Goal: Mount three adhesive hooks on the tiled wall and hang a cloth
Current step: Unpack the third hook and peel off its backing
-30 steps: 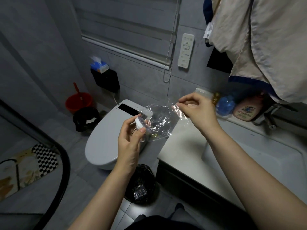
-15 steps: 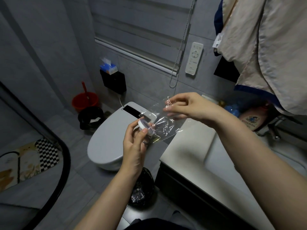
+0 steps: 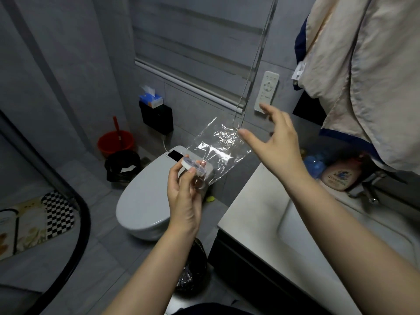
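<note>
Illumination is dim and cool, leaving the grey walls and floor underexposed. Light falls from above right: the hanging cloth (image 3: 363,71) and the bench (image 3: 256,214) read brightest. The plastic bag (image 3: 218,148) shows sharp specular glare. Wide-angle distortion bends straight lines near the frame edges. Focus is soft overall; the right hand (image 3: 276,144) shows slight motion blur.

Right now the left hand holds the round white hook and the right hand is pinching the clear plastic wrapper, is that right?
Not quite. In the head view the right hand is open, fingers spread, not pinching the clear plastic wrapper. The left hand does hold the round white hook.
</note>
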